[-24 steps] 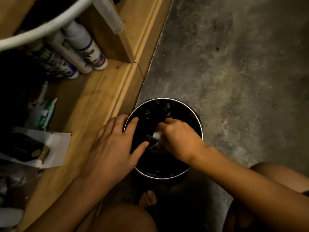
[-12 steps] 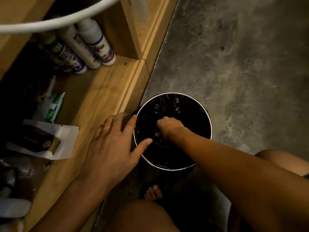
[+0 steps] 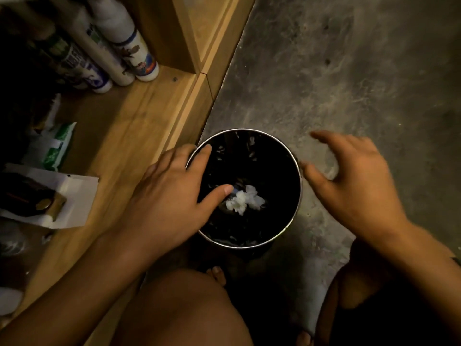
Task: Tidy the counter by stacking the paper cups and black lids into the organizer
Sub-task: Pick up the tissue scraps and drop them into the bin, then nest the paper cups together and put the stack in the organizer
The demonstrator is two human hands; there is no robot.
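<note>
Nearest the camera are the person's bare knees, then the two hands on either side of a round bin (image 3: pixel 298 168) with a bright metal rim, lined in black and standing on the concrete floor (image 3: pixel 349 71). The left hand (image 3: pixel 164 196) lies over the bin's near-left rim, fingers loosely spread and holding nothing, the thumb reaching in over the opening towards a crumpled white wad (image 3: pixel 243 199) that lies at the bottom. The right hand (image 3: pixel 354 181) hangs just outside the right rim, open and empty, fingers fanned and blurred, so it seems to be in motion.

The wad lies just right of the left thumb tip and below it, deeper in the bin; the left hand is plainly the nearer of the two. It is a rumpled lump with no clear long axis and points nowhere.

Further off, to the left, a wooden shelf (image 3: pixel 129 126) runs alongside the bin, with an open white carton (image 3: pixel 74 196), a green-and-white packet (image 3: pixel 57 146) and, at the back, a row of white bottles (image 3: pixel 129 46).

No paper cups, black lids or organizer can be seen, so their bearing and axis cannot be told. I judge this a side step of clearing rubbish, with the stacking not yet in hand.
</note>
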